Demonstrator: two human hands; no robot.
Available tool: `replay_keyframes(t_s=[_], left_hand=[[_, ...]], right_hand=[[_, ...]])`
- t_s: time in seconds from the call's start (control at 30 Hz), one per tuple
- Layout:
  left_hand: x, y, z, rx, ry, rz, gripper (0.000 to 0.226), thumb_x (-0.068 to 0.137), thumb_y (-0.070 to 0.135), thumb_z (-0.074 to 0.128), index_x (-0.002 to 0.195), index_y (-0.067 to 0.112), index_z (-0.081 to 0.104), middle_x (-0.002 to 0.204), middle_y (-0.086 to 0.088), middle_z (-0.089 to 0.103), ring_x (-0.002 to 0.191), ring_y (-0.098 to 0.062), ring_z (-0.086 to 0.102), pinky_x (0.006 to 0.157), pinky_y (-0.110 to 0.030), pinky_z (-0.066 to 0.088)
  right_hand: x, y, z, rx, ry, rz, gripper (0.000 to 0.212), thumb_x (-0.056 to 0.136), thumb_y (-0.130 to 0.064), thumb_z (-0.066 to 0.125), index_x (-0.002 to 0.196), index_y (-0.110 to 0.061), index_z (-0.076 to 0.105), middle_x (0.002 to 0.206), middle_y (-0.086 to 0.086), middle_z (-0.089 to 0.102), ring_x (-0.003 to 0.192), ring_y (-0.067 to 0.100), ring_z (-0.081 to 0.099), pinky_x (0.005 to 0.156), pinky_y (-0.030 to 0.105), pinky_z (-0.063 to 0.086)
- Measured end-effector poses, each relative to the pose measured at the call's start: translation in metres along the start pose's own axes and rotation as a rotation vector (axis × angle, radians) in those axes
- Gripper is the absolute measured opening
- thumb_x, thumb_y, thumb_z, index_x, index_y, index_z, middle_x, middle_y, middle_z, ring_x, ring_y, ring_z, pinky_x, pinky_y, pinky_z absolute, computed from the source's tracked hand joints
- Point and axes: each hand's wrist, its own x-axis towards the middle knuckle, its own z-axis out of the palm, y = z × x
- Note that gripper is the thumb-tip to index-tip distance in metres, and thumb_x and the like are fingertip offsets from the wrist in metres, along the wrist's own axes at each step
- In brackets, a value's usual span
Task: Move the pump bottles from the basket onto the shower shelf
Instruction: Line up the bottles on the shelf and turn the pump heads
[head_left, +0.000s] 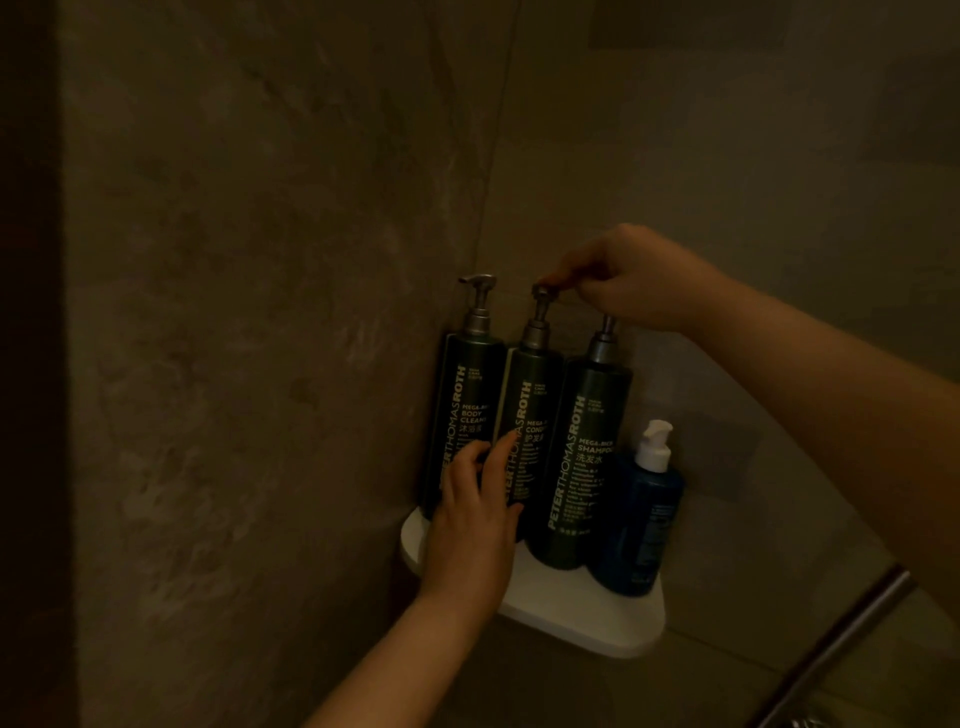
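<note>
Three tall dark green pump bottles stand upright in a row on the white corner shower shelf (582, 613): body cleanser (467, 395) at the left, conditioner (535, 405) in the middle, shampoo (587, 457) at the right. A shorter blue bottle (641, 525) with a white pump stands at the shelf's right end. My right hand (634, 280) pinches the conditioner's pump head from above and hides the shampoo's pump head. My left hand (478, 509) rests against the lower fronts of the cleanser and conditioner, fingers spread. No basket is in view.
Two stone-look walls meet in the corner behind the shelf. A metal bar (841, 639) runs diagonally at the lower right. The scene is dim.
</note>
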Motion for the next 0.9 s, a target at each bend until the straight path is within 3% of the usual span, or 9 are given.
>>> replay_keyframes(t_s=[0.07, 0.13, 0.17, 0.23, 0.37, 0.5, 0.7, 0.9], left_hand=[[-0.001, 0.0, -0.001, -0.009, 0.0, -0.014, 0.074, 0.081, 0.013, 0.07, 0.144, 0.021, 0.031, 0.133, -0.011, 0.04, 0.121, -0.025, 0.044, 0.09, -0.032, 0.045], [-0.002, 0.001, -0.002, -0.015, -0.003, -0.02, 0.074, 0.082, 0.014, 0.07, 0.144, 0.02, 0.03, 0.134, -0.011, 0.039, 0.121, -0.024, 0.043, 0.091, -0.031, 0.044], [-0.003, 0.001, -0.003, -0.021, -0.002, -0.023, 0.074, 0.082, 0.015, 0.07, 0.144, 0.019, 0.03, 0.134, -0.011, 0.039, 0.122, -0.024, 0.043, 0.092, -0.032, 0.044], [-0.005, 0.001, -0.005, -0.041, 0.004, -0.031, 0.073, 0.083, 0.017, 0.07, 0.144, 0.018, 0.03, 0.135, -0.01, 0.038, 0.122, -0.023, 0.042, 0.095, -0.033, 0.044], [-0.013, 0.003, -0.008, -0.079, -0.005, -0.036, 0.071, 0.087, 0.024, 0.064, 0.145, 0.022, 0.023, 0.139, -0.005, 0.031, 0.126, -0.017, 0.035, 0.101, -0.032, 0.04], [-0.02, 0.01, -0.011, -0.149, -0.036, 0.013, 0.06, 0.092, 0.03, 0.055, 0.143, 0.029, 0.023, 0.136, 0.007, 0.03, 0.121, -0.004, 0.032, 0.097, -0.022, 0.034], [-0.024, 0.017, -0.007, -0.184, -0.113, 0.053, 0.051, 0.094, 0.034, 0.048, 0.14, 0.033, 0.026, 0.135, 0.014, 0.032, 0.114, 0.009, 0.023, 0.097, -0.017, 0.03], [-0.027, 0.02, -0.005, -0.224, -0.141, 0.045, 0.051, 0.094, 0.033, 0.049, 0.14, 0.033, 0.027, 0.136, 0.014, 0.032, 0.118, 0.006, 0.029, 0.098, -0.015, 0.029]], right_hand=[[-0.001, -0.001, -0.001, -0.009, -0.015, -0.015, 0.035, 0.084, -0.003, 0.052, 0.106, -0.02, 0.072, 0.062, -0.022, 0.053, 0.055, -0.021, 0.049, 0.051, 0.001, 0.034], [-0.003, -0.002, -0.001, -0.035, -0.051, -0.029, 0.036, 0.084, -0.006, 0.052, 0.111, -0.022, 0.069, 0.086, -0.01, 0.069, 0.076, -0.01, 0.057, 0.067, 0.011, 0.043], [-0.004, -0.002, -0.001, -0.041, -0.06, -0.032, 0.036, 0.085, -0.008, 0.052, 0.114, -0.022, 0.067, 0.099, -0.004, 0.07, 0.088, 0.001, 0.06, 0.074, 0.02, 0.045], [-0.007, -0.001, -0.001, -0.025, -0.033, -0.027, 0.038, 0.085, -0.01, 0.052, 0.12, -0.021, 0.063, 0.112, 0.0, 0.065, 0.099, 0.009, 0.058, 0.081, 0.024, 0.044], [-0.016, 0.005, -0.007, -0.031, 0.041, 0.02, 0.037, 0.088, -0.009, 0.048, 0.122, -0.019, 0.061, 0.115, 0.004, 0.065, 0.101, 0.016, 0.061, 0.085, 0.027, 0.046], [-0.022, 0.015, -0.018, -0.014, 0.079, 0.09, 0.032, 0.093, -0.01, 0.046, 0.119, -0.017, 0.063, 0.115, 0.003, 0.067, 0.103, 0.014, 0.06, 0.09, 0.027, 0.044], [-0.034, 0.022, -0.023, -0.017, -0.03, 0.127, 0.033, 0.093, -0.004, 0.047, 0.119, -0.016, 0.063, 0.113, 0.003, 0.067, 0.106, 0.015, 0.059, 0.09, 0.024, 0.042], [-0.039, 0.021, -0.013, -0.044, -0.06, 0.113, 0.029, 0.093, -0.016, 0.053, 0.12, -0.023, 0.062, 0.116, 0.001, 0.067, 0.103, 0.015, 0.061, 0.091, 0.034, 0.048]])
